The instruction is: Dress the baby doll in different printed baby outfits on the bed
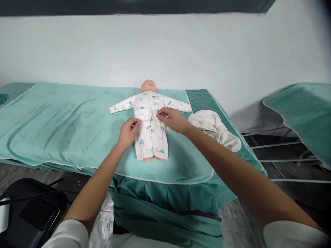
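Fingers point(136, 122) of our left hand point(128, 132) and right hand point(173, 120) pinch the romper point(152, 139) at mid-body; doll point(148, 86) lies across the bed point(64, 117), head far, feet twd us; both hands equally near.

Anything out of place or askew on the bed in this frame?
Little stands out. The doll lies straight on the teal cover, arms spread, with the left hand and right hand at its waist. Only a cream garment lies crumpled toward the picture's right, and the cover is creased on the left.
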Motion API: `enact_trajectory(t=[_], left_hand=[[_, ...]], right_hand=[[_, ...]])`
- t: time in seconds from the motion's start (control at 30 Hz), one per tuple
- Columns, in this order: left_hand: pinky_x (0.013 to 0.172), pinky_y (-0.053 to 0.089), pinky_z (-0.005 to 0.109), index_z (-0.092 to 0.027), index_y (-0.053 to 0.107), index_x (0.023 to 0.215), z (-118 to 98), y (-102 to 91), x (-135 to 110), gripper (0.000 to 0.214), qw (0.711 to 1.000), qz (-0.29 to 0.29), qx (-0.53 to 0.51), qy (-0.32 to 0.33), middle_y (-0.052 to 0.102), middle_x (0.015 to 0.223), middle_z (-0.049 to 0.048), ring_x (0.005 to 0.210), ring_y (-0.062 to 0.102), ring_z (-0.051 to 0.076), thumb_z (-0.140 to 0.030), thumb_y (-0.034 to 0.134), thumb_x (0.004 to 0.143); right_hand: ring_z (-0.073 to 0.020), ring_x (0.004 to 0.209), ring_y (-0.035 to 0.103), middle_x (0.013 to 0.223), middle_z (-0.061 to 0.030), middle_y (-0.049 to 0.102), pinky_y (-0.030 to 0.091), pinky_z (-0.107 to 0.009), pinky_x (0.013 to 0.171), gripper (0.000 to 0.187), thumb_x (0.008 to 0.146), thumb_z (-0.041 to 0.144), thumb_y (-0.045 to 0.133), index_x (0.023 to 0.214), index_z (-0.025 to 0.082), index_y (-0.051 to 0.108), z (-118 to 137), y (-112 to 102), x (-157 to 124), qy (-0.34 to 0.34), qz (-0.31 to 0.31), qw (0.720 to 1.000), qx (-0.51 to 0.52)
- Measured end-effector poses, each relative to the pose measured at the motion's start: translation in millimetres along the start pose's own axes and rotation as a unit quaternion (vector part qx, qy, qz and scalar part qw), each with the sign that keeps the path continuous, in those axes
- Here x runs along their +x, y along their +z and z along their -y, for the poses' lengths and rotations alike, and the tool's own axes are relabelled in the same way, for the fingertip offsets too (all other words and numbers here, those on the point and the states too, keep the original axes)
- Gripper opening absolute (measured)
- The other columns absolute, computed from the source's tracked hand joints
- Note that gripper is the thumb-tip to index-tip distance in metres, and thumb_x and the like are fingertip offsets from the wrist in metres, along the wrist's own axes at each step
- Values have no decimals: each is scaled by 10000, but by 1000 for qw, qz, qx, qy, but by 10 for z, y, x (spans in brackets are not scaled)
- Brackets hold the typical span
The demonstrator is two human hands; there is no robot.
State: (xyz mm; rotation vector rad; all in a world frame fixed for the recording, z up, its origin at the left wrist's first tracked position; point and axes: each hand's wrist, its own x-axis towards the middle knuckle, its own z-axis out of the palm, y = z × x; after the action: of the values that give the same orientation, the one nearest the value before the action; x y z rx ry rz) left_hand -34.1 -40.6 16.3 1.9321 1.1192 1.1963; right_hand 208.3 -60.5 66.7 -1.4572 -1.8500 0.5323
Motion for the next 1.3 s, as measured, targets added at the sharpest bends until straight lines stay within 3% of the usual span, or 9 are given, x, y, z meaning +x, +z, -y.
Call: enact_trajectory(t=[0.2,0.3,0.4,0.57,0.73,0.9,1.07,1.3], left_hand=[[824,524,295,-199,723,1000,116,353,1050,159,995,-92,-32,0,762,1025,47,955,686,173,-255,579,962],[908,539,329,-195,748,1011,178,531,1589,174,997,-73,-6,17,758,1053,62,1007,687,194,-203,585,948],[1018,524,386,-208,778,991,256,666,1899,220,999,-9,43,21,752,1054,65,1047,678,217,-136,582,920],[1101,495,438,-239,779,1072,325,749,1890,283,998,-2,59,20,722,1152,71,1151,637,236,-163,531,960],[1124,482,441,-248,781,1058,349,736,1841,253,1000,-5,24,-8,693,1178,72,1191,620,237,-182,559,955],[1144,476,459,-243,790,1022,425,743,1858,329,1000,-8,-6,-19,697,1188,72,1199,625,239,-94,517,914],[1151,473,447,-250,788,1024,425,734,1841,369,1000,0,-1,-7,706,1199,62,1221,634,230,-79,479,915],[1153,447,456,-249,779,1069,360,714,1823,379,999,17,39,15,717,1220,66,1245,629,236,-86,458,952]], right_hand=[[-201,815,612,909,-45,694,480,-356,813,136,864,290,536,932,221,632,-368,177,994,48,-179,982,22],[-199,771,595,858,-35,681,449,-345,762,101,871,318,549,855,230,595,-472,257,1376,88,-180,980,16],[-196,745,581,769,-7,655,407,-329,717,157,881,373,574,795,242,559,-534,329,1545,118,-156,980,17],[-173,653,528,663,36,580,372,-317,658,111,886,331,545,809,251,547,-589,344,1508,119,-124,984,48],[-183,703,542,690,20,587,392,-325,678,81,871,279,520,808,250,561,-612,318,1487,118,-132,981,85],[-204,769,566,822,-18,640,422,-344,713,243,817,439,678,791,252,525,-550,324,1498,128,-119,984,41],[-202,745,556,758,-18,623,408,-339,692,173,844,336,598,723,256,503,-517,329,1486,114,-107,987,21],[-174,677,539,690,11,607,420,-322,669,148,846,331,582,731,239,566,-597,353,1494,156,-139,970,124]])
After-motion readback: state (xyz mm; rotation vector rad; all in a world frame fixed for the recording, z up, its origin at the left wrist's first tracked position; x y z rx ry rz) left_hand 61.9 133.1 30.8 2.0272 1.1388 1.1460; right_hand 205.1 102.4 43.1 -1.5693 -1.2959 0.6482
